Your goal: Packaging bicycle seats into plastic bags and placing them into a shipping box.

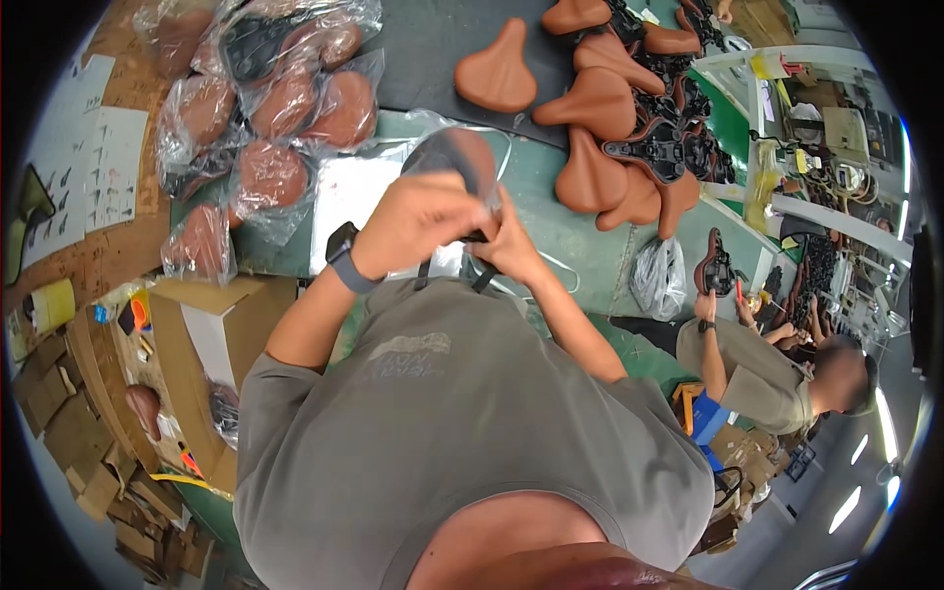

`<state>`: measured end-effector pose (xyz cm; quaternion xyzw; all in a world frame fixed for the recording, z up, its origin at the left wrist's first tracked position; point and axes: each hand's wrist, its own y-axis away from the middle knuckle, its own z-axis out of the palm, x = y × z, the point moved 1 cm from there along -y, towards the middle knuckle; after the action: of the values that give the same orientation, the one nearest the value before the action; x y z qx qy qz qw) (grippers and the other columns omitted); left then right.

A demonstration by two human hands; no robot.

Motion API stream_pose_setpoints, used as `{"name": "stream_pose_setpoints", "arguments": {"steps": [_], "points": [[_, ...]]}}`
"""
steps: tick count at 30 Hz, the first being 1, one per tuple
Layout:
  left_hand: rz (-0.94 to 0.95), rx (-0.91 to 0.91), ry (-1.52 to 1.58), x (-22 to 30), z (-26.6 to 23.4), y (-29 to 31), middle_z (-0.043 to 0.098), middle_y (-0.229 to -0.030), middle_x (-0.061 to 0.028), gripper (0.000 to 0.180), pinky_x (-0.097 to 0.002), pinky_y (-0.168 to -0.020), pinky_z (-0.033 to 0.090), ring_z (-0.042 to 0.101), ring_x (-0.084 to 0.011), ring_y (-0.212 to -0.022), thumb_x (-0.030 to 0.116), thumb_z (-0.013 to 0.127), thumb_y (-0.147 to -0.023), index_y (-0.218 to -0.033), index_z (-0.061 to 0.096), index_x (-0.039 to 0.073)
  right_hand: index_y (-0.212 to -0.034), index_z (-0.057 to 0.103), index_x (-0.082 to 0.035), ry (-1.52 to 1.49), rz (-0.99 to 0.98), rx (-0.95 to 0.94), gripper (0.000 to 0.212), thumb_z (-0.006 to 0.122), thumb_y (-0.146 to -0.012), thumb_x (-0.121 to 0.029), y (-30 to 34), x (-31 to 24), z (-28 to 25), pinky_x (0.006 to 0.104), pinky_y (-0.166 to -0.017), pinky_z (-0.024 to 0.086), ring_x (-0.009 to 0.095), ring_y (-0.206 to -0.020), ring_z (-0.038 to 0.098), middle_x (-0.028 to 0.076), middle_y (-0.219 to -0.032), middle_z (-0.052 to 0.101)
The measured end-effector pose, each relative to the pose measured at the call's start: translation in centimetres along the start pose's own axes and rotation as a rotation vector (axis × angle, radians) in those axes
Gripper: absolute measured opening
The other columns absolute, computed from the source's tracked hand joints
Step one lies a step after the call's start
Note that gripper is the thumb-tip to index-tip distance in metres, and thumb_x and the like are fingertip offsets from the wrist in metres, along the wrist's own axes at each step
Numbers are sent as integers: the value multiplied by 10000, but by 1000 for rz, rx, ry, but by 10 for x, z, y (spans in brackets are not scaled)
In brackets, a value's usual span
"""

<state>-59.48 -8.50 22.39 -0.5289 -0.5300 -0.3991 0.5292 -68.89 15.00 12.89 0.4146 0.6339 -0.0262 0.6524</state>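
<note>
A brown and black bicycle saddle (474, 157) is in front of me at the table's near edge, with a clear plastic bag (500, 140) around at least part of it. My right hand (513, 244) grips the saddle's near end from the right, thumb up along its side. Over the near part of the saddle, my left hand (418, 218) is closed with curled fingers at the bag. Motion blurs it, and its fingertips partly hide the saddle. White paper (344, 211) lies under and left of the saddle.
Bagged saddles (270, 177) are heaped at the left. Unbagged brown saddles (595, 103) pile up at the right, near a crumpled plastic bag (658, 280). An open cardboard box (236, 320) stands by my left arm. Another person (757, 374) works at the right, holding a saddle.
</note>
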Motion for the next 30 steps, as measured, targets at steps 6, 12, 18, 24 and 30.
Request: {"name": "stream_pose_setpoints", "arguments": {"steps": [6,12,18,24,30], "points": [[-241,1220,-158,-18,-155,23,788,-1133,-63,182,-324,-891,579,712,-146,-1100,124,650,-1126,-1158,799,24,-1663,397,-73,406,-324,303,981,921,-890,-374,-187,49,-85,530,-1174,490,424,-1462,517,250,-1607,502],[-42,1351,-640,-47,-115,44,676,-1384,-159,400,-392,-1027,557,699,-291,-1145,136,632,-1125,-1496,545,16,-1770,274,-196,1503,-316,364,1209,951,-773,-297,-320,33,-128,748,-1268,283,538,-1650,240,251,-1797,271],[-553,499,-342,-233,25,86,823,-1111,-167,239,-421,-814,625,802,-319,-920,203,721,-1062,-1223,799,45,-1620,507,-128,992,-447,514,932,845,-762,-262,-283,-22,-134,524,-1011,596,435,-1217,717,218,-1319,749],[-213,17,-637,-331,129,62,594,-1559,-234,517,-496,-1162,513,592,-419,-1411,152,737,-994,-1491,625,68,-1581,564,56,142,-314,148,752,786,-865,1,-39,-20,-208,374,-1211,468,240,-1367,646,133,-1513,655],[-139,-249,-980,-354,159,64,490,-1674,-192,553,-623,-1299,289,398,-400,-1586,434,713,-1026,-1464,692,96,-1611,507,41,-388,-39,226,1003,908,-814,-418,156,126,-232,455,-1220,500,317,-1430,629,199,-1581,604]]}}
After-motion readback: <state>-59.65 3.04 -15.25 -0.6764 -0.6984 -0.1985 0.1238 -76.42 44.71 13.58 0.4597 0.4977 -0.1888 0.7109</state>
